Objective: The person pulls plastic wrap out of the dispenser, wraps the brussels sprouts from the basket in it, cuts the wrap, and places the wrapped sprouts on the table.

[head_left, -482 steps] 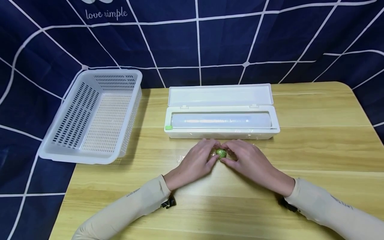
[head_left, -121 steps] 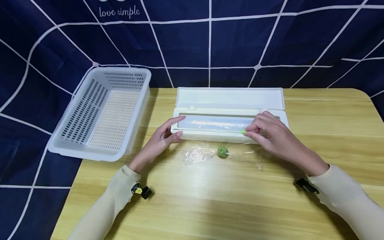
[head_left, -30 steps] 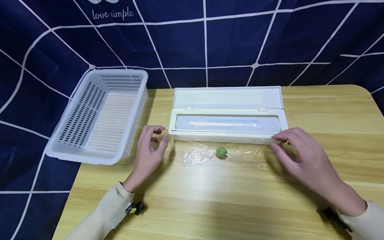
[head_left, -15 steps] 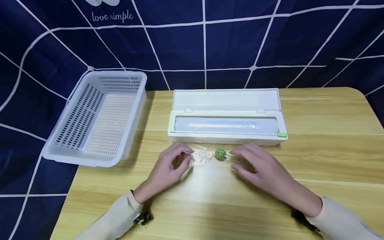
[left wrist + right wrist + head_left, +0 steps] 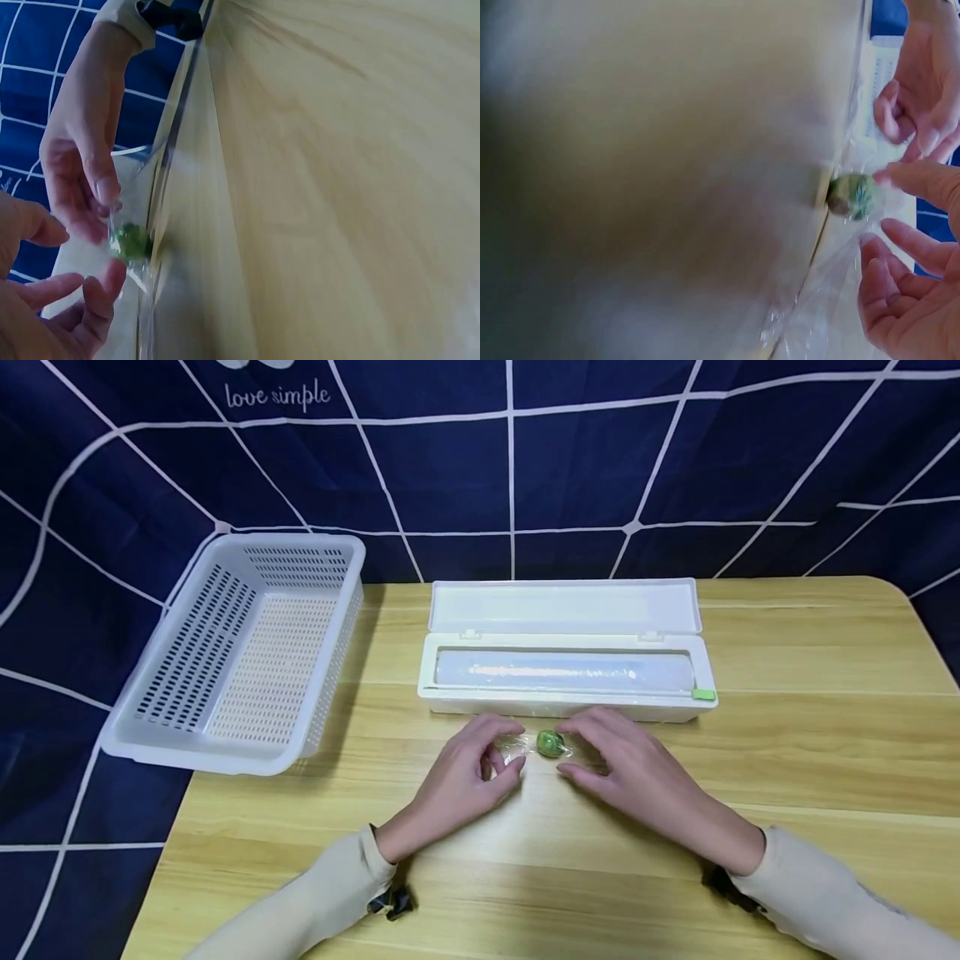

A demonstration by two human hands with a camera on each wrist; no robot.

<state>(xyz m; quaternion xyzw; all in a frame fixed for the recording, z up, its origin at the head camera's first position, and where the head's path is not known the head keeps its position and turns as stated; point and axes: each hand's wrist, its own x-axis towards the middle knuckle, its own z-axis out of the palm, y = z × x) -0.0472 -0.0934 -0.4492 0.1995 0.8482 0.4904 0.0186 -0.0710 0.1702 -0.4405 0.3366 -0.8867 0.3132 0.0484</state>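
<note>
A small round green vegetable, which looks like a Brussels sprout [image 5: 551, 743], lies on clear cling film [image 5: 513, 747] in front of the dispenser box. My left hand [image 5: 467, 770] is just left of it over the film, thumb and fingers curved and apart. From the right, my right hand [image 5: 637, 772] reaches in, with index finger and thumb spread near the sprout [image 5: 851, 196]. The left wrist view shows both hands close around the sprout [image 5: 130, 241], with film trailing past it. Behind them stands the white cling film box [image 5: 562, 703], lid raised, its green slider [image 5: 703, 694] at the right end.
A white perforated basket [image 5: 300, 727] stands at the table's left side. The film roll [image 5: 562, 670] sits in the box. A dark blue cloth with white lines [image 5: 442, 468] hangs behind the wooden table [image 5: 525, 902].
The green slider has gone from the box's left end to its right, earlier pinched by the right hand. Both hands have since left the box and moved inward to the film beside the sprout.
</note>
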